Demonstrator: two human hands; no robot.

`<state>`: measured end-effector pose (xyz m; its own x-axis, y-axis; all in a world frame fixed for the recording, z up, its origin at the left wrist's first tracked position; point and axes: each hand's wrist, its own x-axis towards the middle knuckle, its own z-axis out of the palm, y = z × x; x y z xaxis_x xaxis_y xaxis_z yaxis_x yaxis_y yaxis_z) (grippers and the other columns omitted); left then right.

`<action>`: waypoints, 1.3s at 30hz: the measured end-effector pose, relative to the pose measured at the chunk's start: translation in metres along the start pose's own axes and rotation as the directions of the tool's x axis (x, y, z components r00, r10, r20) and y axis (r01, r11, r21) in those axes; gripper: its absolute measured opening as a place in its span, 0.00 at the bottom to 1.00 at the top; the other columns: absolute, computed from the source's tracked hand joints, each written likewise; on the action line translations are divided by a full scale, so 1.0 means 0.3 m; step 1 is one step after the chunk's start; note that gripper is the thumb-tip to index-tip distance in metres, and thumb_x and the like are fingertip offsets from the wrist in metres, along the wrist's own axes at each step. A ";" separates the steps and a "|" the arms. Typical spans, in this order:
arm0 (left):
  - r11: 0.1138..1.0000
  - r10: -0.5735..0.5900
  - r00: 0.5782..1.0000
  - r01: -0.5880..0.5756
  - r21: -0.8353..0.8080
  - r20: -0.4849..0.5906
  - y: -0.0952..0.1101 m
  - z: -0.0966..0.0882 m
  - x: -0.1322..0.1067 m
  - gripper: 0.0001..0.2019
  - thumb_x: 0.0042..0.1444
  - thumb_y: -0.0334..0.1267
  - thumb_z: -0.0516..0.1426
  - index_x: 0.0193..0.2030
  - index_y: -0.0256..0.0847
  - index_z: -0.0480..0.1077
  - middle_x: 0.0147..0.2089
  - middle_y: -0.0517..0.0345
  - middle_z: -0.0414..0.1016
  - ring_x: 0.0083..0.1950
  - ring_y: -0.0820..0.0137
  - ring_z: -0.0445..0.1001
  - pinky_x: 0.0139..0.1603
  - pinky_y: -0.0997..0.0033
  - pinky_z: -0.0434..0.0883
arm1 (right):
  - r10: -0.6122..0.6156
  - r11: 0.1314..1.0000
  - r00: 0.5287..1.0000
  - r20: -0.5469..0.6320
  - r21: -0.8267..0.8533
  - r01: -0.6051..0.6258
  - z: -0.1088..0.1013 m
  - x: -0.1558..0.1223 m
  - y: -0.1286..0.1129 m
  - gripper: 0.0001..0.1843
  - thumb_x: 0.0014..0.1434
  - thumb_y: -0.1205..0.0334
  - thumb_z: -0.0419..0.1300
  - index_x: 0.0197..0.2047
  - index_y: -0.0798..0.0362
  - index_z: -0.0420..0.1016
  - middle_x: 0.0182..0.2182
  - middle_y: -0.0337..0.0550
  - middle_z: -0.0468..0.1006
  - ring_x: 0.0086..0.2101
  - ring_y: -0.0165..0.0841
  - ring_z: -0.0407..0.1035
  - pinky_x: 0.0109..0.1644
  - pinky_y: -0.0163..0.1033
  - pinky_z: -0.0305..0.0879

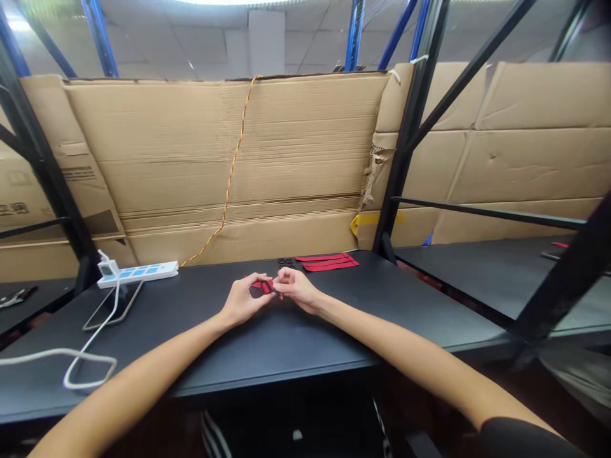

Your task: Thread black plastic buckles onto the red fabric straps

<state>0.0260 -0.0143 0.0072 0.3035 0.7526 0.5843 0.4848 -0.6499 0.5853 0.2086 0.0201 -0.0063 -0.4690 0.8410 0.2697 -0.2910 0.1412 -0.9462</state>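
Note:
Both hands meet over the middle of the dark table. My left hand (pixel 247 299) is closed on a short red strap (pixel 265 287), which is bent over between the hands and shows a dark piece near its fold. From the other side, my right hand (pixel 296 287) pinches the same strap's end with thumb and fingers. Just behind the hands lie several small black buckles (pixel 286 261). Beside them several red straps (pixel 329 261) are laid out flat, side by side. Fingers hide much of the held strap.
At the left, a white power strip (pixel 143 273) with a plugged-in charger stands near a phone (pixel 113 306). A white cable (pixel 90 356) loops to the front. Cardboard (pixel 296 152) walls the back, and a black post (pixel 405 146) rises at the right.

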 end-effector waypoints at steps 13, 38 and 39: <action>0.999 -0.044 0.993 0.040 0.034 0.113 0.010 -0.010 -0.001 0.17 0.53 0.47 0.59 0.46 0.42 0.75 0.39 0.61 0.78 0.40 0.66 0.73 0.48 0.72 0.66 | -0.034 0.989 0.999 -0.021 -0.147 0.031 -0.006 0.001 -0.011 0.20 0.40 0.58 0.69 0.28 0.52 0.60 0.24 0.33 0.71 0.23 0.25 0.63 0.28 0.34 0.58; 0.954 -0.035 0.965 -0.045 0.297 0.260 -0.054 0.010 -0.012 0.13 0.58 0.43 0.53 0.38 0.45 0.79 0.37 0.54 0.73 0.38 0.67 0.71 0.41 0.70 0.67 | -0.187 0.204 0.981 0.049 -0.975 0.087 -0.191 0.046 -0.010 0.11 0.52 0.69 0.55 0.38 0.56 0.77 0.35 0.48 0.77 0.36 0.35 0.69 0.42 0.38 0.62; 0.950 -0.036 0.968 -0.044 0.308 0.250 -0.056 0.011 -0.013 0.13 0.58 0.43 0.54 0.40 0.45 0.78 0.39 0.53 0.73 0.40 0.66 0.71 0.43 0.69 0.67 | -0.167 0.160 0.981 0.102 -0.979 0.129 -0.178 0.043 -0.007 0.12 0.56 0.66 0.54 0.40 0.56 0.77 0.38 0.50 0.77 0.40 0.36 0.69 0.45 0.39 0.61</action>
<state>0.0192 -0.0059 -0.0068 0.4813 0.7780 0.4038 0.6997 -0.6185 0.3576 0.2476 0.0585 -0.0103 -0.4964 0.7478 0.4409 0.7087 0.6424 -0.2917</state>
